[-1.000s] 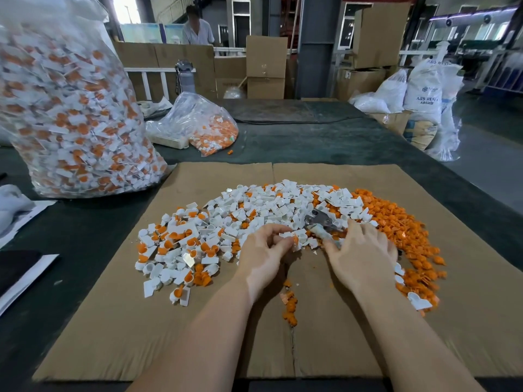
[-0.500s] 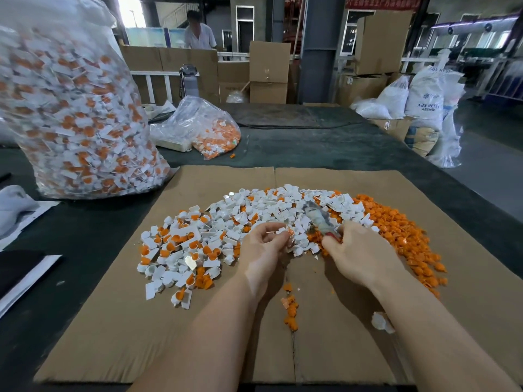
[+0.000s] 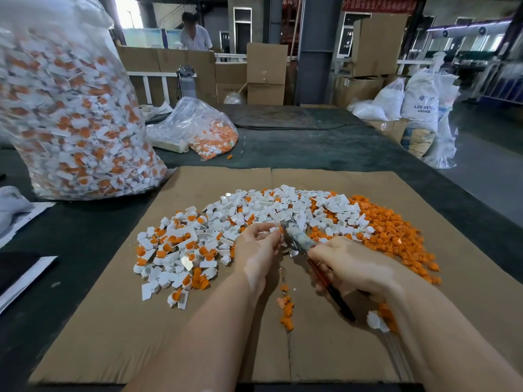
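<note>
Hundreds of white-and-orange pieces [image 3: 181,244] lie left of centre on the cardboard [image 3: 99,321]; left hand [image 3: 254,247], grip pinched, holds one white piece [image 3: 274,229] mid-frame against the pliers [image 3: 295,237]; right hand [image 3: 351,267], grip curled round their handles; cap-pulling seems in hand; next, nip squarely, pull, drop among loose caps [image 3: 396,230] at right.

A: Big bag [image 3: 70,114]: top and left side run off the frame.
B: Noted. Metal tool [image 3: 300,241]: handles half buried in right hand [image 3: 353,268].
A: Small white piece [image 3: 274,229] at left hand [image 3: 254,250] fingers [image 3: 266,234], too small to make out.
B: Left forearm [image 3: 198,335] and right forearm [image 3: 441,343] cut by bottom edge.
</note>
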`<state>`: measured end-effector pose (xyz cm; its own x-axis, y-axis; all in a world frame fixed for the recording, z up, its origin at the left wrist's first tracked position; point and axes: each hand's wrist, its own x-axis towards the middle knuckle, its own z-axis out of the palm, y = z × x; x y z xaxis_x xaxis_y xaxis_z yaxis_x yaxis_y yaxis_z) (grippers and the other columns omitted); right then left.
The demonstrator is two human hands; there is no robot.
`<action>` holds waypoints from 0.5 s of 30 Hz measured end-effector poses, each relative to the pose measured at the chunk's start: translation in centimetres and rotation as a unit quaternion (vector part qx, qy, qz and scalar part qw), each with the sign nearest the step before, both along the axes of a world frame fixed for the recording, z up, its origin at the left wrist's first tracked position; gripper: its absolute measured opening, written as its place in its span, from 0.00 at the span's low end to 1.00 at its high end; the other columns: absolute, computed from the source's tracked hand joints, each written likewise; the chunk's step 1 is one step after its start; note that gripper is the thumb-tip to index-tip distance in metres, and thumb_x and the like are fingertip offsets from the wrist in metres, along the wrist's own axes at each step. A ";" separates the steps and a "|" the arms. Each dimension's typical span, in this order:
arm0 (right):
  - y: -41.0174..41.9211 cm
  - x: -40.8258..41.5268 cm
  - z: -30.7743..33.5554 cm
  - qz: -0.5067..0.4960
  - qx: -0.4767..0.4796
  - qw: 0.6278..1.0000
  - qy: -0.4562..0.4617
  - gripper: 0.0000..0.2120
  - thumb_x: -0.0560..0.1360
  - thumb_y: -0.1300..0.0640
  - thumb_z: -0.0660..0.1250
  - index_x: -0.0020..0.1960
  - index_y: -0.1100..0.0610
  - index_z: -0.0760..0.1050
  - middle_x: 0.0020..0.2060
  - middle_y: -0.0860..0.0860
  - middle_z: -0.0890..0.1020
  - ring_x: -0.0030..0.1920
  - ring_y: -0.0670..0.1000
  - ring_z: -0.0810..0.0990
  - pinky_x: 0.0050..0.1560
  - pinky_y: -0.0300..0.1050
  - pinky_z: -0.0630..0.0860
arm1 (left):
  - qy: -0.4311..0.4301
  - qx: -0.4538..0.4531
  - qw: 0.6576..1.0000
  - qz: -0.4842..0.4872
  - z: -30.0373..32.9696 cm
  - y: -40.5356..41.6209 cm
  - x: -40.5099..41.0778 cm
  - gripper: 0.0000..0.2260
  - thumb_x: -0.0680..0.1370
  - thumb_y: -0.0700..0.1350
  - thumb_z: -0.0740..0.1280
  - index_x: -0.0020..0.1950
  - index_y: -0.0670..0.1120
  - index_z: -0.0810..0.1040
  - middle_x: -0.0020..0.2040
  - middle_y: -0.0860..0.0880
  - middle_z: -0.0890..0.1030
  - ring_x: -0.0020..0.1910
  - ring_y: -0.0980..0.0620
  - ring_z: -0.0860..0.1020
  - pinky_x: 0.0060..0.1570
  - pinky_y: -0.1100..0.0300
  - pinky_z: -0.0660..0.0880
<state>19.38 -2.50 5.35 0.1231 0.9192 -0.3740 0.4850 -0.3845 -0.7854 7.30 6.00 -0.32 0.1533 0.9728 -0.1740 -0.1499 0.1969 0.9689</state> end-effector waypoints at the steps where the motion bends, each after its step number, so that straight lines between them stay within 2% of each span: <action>1: 0.0 0.0 0.0 0.005 -0.001 1.000 -0.005 0.16 0.77 0.55 0.56 0.31 0.56 0.68 0.24 0.50 0.76 0.33 0.53 0.79 0.38 0.45 0.75 | 0.000 0.000 1.000 0.001 0.0 0.0 0.0 0.05 0.77 0.38 0.66 0.52 0.44 0.77 0.38 0.48 0.79 0.31 0.59 0.75 0.28 0.71 0.73; 4: 0.0 0.0 0.2 0.008 -0.002 1.000 -0.012 0.13 0.77 0.57 0.57 0.34 0.58 0.70 0.26 0.51 0.77 0.32 0.51 0.79 0.35 0.42 0.75 | 0.002 -0.001 1.000 0.002 0.0 0.0 0.0 0.05 0.78 0.38 0.66 0.52 0.43 0.77 0.39 0.46 0.79 0.34 0.57 0.75 0.33 0.68 0.73; 7: 0.0 -0.3 0.1 0.011 0.010 0.999 -0.048 0.10 0.77 0.59 0.58 0.38 0.59 0.70 0.25 0.50 0.76 0.26 0.46 0.75 0.27 0.34 0.70 | 0.005 0.004 1.000 -0.002 0.0 -0.1 0.0 0.05 0.78 0.38 0.65 0.53 0.43 0.77 0.41 0.47 0.79 0.35 0.57 0.75 0.34 0.68 0.73; 10: 0.2 -0.6 -0.5 0.016 0.035 0.992 -0.120 0.08 0.76 0.57 0.59 0.39 0.57 0.69 0.34 0.54 0.76 0.33 0.51 0.75 0.37 0.44 0.70 | 0.002 0.008 1.000 -0.002 0.0 -0.2 -0.1 0.05 0.78 0.38 0.65 0.53 0.42 0.76 0.40 0.47 0.79 0.32 0.59 0.77 0.30 0.69 0.73; 12: 0.2 -0.7 -0.7 0.015 0.037 0.990 -0.136 0.08 0.77 0.56 0.58 0.39 0.56 0.66 0.37 0.55 0.75 0.35 0.52 0.74 0.38 0.45 0.69 | 0.000 0.009 1.000 0.001 0.0 -0.3 -0.1 0.05 0.78 0.37 0.65 0.53 0.42 0.76 0.38 0.47 0.79 0.28 0.62 0.77 0.26 0.70 0.72; 15: 0.2 -0.9 -1.0 0.010 0.043 0.989 -0.144 0.09 0.77 0.56 0.58 0.39 0.55 0.64 0.40 0.55 0.74 0.36 0.52 0.75 0.36 0.44 0.69 | 0.009 0.011 1.000 0.002 -0.1 -0.2 -0.1 0.06 0.78 0.37 0.65 0.54 0.41 0.76 0.38 0.47 0.79 0.30 0.59 0.76 0.26 0.70 0.72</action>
<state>18.46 -2.32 4.36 0.1939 0.9495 -0.2468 0.7009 -0.3101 -0.6423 7.18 5.75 -0.44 0.1462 0.9769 -0.1559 -0.1323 0.1755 0.9755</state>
